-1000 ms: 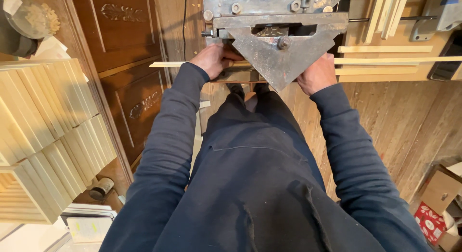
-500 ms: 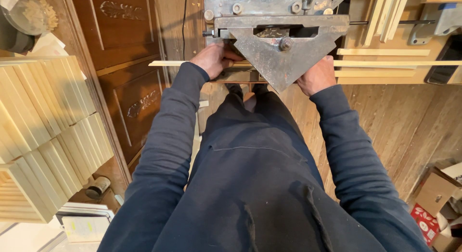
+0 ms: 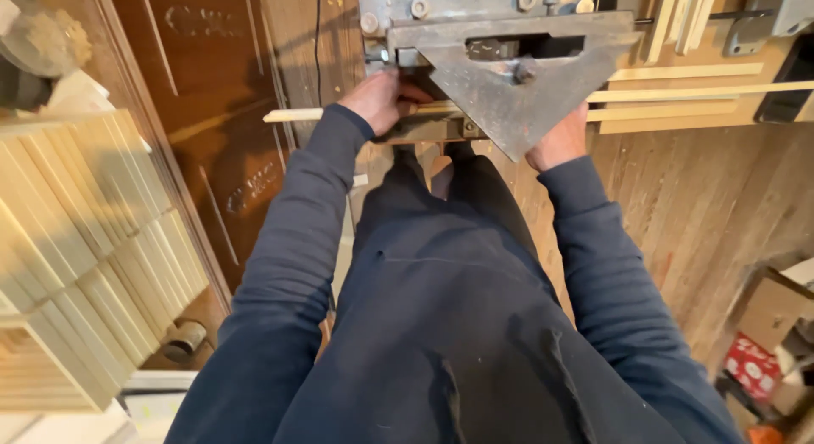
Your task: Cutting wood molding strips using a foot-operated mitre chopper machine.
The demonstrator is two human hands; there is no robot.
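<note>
Sleeves of dark blue run forward from the bottom of the view, both arms stretched out over a dark apron. At the end of the left sleeve the left hand (image 3: pixel 386 99) lies knuckles up, its fingers curled down together and closed on a thin pale wooden strip (image 3: pixel 292 115) just at the left side of a metal machine. The right hand (image 3: pixel 560 141) sits under the slanted edge of the machine's grey triangular plate (image 3: pixel 509 100); its fingers are tucked out of sight beneath the plate, so whether they grip anything cannot be told.

The strip is long, narrow and light-coloured. It lies level across the view, sticks out to the left past the left hand, passes behind the triangular plate and shows again on the right side. The plate is worn steel with a bolt in its middle, its point aimed down toward the person.

Stacks of pale cut wooden pieces (image 3: pixel 76 240) stand on the left. A dark brown carved door panel (image 3: pixel 220 113) lies beyond them. Plank flooring (image 3: pixel 704 206) spreads to the right, with cardboard boxes (image 3: pixel 772 342) at the lower right corner. More pale strips (image 3: pixel 678 96) lie by the machine at upper right.
</note>
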